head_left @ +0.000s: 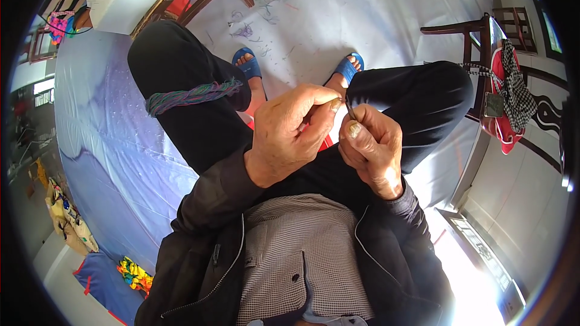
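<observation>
Left hand (293,136), fingertips pinched, contents unclear, faces the right hand (373,148), which grips a slim dark piece (350,110), likely light, stiff and best pinched by its end, near the inner edge of the right trouser leg (417,93).

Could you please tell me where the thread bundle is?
In the head view, the thread bundle lies left of centre across the person's left trouser leg, left of the left hand.

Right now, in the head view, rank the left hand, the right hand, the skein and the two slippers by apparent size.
1. Left hand
2. Right hand
3. Skein
4. Left slipper and right slipper: too alike to rank.
</observation>
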A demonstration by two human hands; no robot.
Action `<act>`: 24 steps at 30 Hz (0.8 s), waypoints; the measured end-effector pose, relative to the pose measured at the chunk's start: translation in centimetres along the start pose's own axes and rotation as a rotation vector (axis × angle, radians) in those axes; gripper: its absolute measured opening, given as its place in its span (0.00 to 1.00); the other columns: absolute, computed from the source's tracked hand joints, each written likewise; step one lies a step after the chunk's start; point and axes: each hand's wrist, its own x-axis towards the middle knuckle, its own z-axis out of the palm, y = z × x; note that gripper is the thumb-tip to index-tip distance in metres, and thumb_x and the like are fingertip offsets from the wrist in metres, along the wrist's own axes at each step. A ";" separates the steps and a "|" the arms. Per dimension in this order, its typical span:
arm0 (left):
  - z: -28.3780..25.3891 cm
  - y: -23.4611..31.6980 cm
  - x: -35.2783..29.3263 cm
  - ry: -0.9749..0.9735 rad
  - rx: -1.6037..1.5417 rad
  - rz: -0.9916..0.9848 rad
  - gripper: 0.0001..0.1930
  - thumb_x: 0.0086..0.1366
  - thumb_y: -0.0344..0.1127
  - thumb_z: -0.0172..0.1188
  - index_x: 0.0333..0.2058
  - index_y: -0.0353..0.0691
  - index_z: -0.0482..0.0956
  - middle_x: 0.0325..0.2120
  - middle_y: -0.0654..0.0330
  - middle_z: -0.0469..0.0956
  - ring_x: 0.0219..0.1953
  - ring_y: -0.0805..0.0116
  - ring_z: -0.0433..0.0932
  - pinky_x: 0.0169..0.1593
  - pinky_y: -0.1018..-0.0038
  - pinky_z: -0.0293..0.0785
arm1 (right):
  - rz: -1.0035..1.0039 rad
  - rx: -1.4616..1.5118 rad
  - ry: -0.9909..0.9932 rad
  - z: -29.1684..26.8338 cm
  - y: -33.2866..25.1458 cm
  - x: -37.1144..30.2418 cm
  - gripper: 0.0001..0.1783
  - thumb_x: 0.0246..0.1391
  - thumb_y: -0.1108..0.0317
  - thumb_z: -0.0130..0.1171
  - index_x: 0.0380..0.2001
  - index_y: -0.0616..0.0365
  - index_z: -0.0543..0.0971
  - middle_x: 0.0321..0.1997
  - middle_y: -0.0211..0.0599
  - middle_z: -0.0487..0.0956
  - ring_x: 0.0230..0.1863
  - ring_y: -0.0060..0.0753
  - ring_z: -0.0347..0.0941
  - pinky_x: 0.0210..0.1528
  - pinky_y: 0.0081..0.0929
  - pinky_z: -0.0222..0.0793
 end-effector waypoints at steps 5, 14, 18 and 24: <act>0.2 -0.1 0.2 0.030 0.050 0.101 0.06 0.65 0.22 0.65 0.39 0.34 0.79 0.23 0.61 0.76 0.20 0.70 0.75 0.23 0.75 0.68 | 0.027 0.032 -0.005 0.7 0.0 -0.1 0.21 0.67 0.56 0.64 0.33 0.64 0.72 0.17 0.22 0.62 0.13 0.12 0.49 0.17 0.19 0.43; -0.1 -1.4 -0.1 0.024 0.268 0.369 0.15 0.59 0.19 0.66 0.46 0.32 0.79 0.24 0.59 0.76 0.23 0.64 0.75 0.24 0.70 0.68 | 0.099 0.335 -0.076 1.7 0.1 0.0 0.16 0.71 0.60 0.59 0.39 0.66 0.75 0.17 0.21 0.64 0.14 0.12 0.51 0.17 0.18 0.44; -0.1 -1.7 0.0 0.031 0.299 0.419 0.17 0.58 0.19 0.66 0.47 0.31 0.79 0.25 0.60 0.76 0.24 0.64 0.75 0.26 0.69 0.69 | 0.126 0.372 -0.087 1.8 0.0 -0.1 0.17 0.71 0.58 0.58 0.39 0.64 0.75 0.17 0.21 0.63 0.13 0.13 0.50 0.16 0.19 0.44; -0.2 -1.6 -0.3 0.043 0.330 0.418 0.17 0.59 0.22 0.69 0.48 0.32 0.80 0.24 0.62 0.75 0.23 0.66 0.75 0.35 0.69 0.72 | 0.131 0.318 -0.065 2.2 0.0 0.1 0.21 0.70 0.52 0.58 0.32 0.59 0.71 0.13 0.21 0.59 0.11 0.15 0.47 0.14 0.22 0.40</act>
